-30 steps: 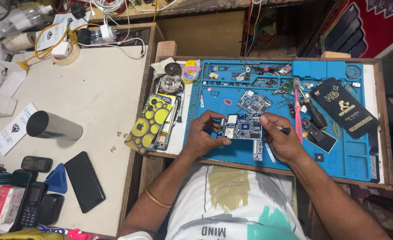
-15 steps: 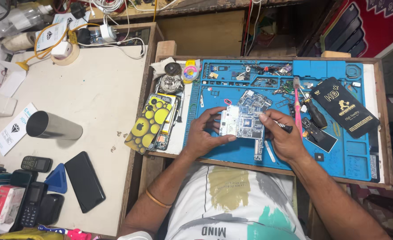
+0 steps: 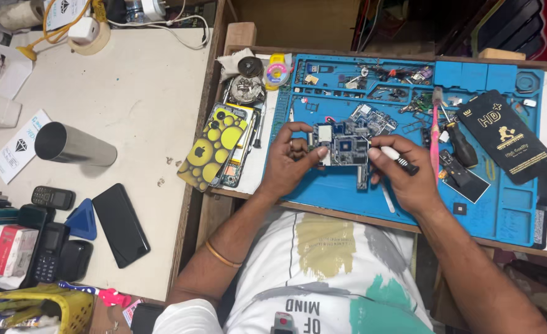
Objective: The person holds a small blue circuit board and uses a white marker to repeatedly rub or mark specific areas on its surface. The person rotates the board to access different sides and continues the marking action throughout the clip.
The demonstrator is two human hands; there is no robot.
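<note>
Small blue-grey phone circuit board now lifted off the blue silicone repair mat, tilted up; a second ago it lay flat. Left hand pinches its left edge. Right hand, closed around a white-tipped black-handled screwdriver, touches the board's right edge: work on the board is under way.

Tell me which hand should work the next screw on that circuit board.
Probably the right hand: it already grips the screwdriver, tip at the edge of the circuit board. The left hand is occupied steadying that board above the blue mat.
</note>
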